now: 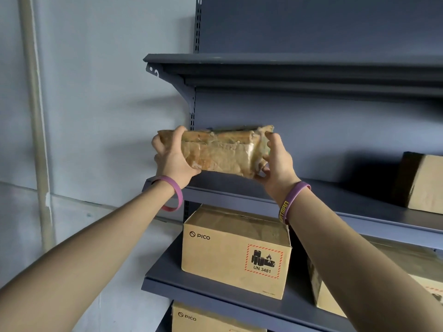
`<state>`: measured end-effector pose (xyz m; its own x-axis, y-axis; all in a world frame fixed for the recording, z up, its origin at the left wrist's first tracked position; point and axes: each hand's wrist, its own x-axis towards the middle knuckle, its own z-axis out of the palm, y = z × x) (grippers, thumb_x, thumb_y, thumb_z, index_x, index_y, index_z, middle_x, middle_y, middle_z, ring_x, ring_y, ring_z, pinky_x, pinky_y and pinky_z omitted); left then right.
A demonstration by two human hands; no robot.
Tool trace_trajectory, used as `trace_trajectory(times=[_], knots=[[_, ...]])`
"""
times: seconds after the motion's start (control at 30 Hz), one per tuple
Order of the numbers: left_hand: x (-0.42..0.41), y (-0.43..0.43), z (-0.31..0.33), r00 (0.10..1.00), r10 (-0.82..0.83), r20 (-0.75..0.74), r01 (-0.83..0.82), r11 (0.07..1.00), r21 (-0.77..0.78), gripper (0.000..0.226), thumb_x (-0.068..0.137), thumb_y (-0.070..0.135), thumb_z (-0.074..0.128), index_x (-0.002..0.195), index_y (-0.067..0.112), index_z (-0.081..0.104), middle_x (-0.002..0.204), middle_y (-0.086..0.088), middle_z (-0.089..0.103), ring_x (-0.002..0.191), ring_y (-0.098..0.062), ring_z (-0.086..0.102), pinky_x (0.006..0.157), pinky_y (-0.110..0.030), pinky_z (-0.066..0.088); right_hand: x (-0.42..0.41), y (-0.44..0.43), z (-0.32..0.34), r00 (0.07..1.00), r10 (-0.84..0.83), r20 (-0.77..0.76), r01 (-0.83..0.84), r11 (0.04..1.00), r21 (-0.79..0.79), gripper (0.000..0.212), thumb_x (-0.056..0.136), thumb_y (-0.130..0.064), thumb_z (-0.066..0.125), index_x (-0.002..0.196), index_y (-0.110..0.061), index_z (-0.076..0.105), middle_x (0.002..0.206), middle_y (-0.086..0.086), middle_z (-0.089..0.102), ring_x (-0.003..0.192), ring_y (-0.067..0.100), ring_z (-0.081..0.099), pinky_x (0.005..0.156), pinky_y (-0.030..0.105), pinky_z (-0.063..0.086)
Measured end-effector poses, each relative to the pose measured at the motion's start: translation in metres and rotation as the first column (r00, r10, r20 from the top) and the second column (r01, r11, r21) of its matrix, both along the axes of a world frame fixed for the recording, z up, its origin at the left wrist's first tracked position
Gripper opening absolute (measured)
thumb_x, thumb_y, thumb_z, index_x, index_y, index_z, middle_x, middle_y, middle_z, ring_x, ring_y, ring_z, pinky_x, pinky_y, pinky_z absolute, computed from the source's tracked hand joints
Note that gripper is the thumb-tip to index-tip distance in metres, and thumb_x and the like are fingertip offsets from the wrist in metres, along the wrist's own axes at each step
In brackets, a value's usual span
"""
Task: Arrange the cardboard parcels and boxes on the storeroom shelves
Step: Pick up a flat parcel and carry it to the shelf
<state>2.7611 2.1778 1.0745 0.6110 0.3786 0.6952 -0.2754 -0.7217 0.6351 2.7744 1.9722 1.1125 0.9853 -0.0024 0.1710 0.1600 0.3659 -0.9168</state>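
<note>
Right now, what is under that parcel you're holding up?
The grey shelf, and one level lower a PICO box. The left hand and right hand grip the parcel by its ends; they and it hide the spot directly beneath.

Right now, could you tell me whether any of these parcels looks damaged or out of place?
Yes: the taped parcel held between left hand and right hand looks crumpled and uneven, unlike the square PICO box below.

Both arms were up, extended forward.
Left hand [171,159] and right hand [278,161] gripped the parcel [220,152] by its ends, fingers curled.
</note>
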Motion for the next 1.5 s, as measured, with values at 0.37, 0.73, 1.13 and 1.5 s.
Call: trace_trajectory(times=[0.37, 0.73, 1.13, 1.5], knots=[[-0.027, 0.031, 0.002, 0.942, -0.325, 0.081, 0.328, 0.944, -0.026, 0.090, 0.065, -0.004, 0.087, 0.129, 0.039, 0.040, 0.134, 0.001, 0.029, 0.128, -0.006, 0.030, 0.107, -0.017, 0.029, 0.028, -0.040, -0.021, 0.993, -0.110, -0.042, 0.114, 0.985, 0.133, 0.085, 0.094, -0.028, 0.068, 0.156, -0.026, 0.010, 0.128, 0.008, 0.042, 0.111, 0.035, 0.058, 0.077, 0.057, 0.058], [-0.027, 0.057, 0.002, 0.818, -0.565, 0.103, 0.571, 0.781, -0.253, 0.094, 0.068, -0.023, 0.076, 0.140, 0.024, 0.039, 0.119, 0.008, 0.053, 0.101, -0.010, 0.060, 0.075, -0.023, 0.055, 0.040, -0.058, -0.026, 0.988, 0.108, 0.110, -0.139, 0.931, 0.338, 0.097, 0.059, -0.053, 0.088, 0.141, -0.020, 0.046, 0.127, 0.014, 0.067, 0.109, 0.034, 0.069, 0.078, 0.045, 0.061], [-0.016, 0.013, -0.004, 0.810, -0.584, 0.059, 0.372, 0.434, -0.821, 0.052, 0.096, -0.007, 0.057, 0.143, 0.007, 0.043, 0.138, -0.020, 0.050, 0.124, -0.034, 0.056, 0.088, -0.037, 0.053, 0.042, -0.045, -0.033, 0.973, -0.024, 0.230, -0.070, 0.917, 0.393, 0.060, 0.087, -0.027, 0.072, 0.139, -0.009, 0.049, 0.128, 0.016, 0.066, 0.107, 0.032, 0.070, 0.071, 0.041, 0.062], [-0.021, -0.055, 0.014, 0.522, -0.710, 0.473, 0.618, -0.067, -0.783, 0.057, 0.092, 0.032, 0.063, 0.144, 0.018, 0.045, 0.149, -0.018, 0.042, 0.135, -0.039, 0.046, 0.111, -0.053, 0.042, 0.021, -0.018, -0.029, 0.977, 0.045, 0.210, -0.131, 0.899, 0.417, 0.061, 0.086, -0.006, 0.074, 0.138, -0.002, 0.042, 0.129, 0.023, 0.062, 0.103, 0.037, 0.071, 0.075, 0.045, 0.061]])
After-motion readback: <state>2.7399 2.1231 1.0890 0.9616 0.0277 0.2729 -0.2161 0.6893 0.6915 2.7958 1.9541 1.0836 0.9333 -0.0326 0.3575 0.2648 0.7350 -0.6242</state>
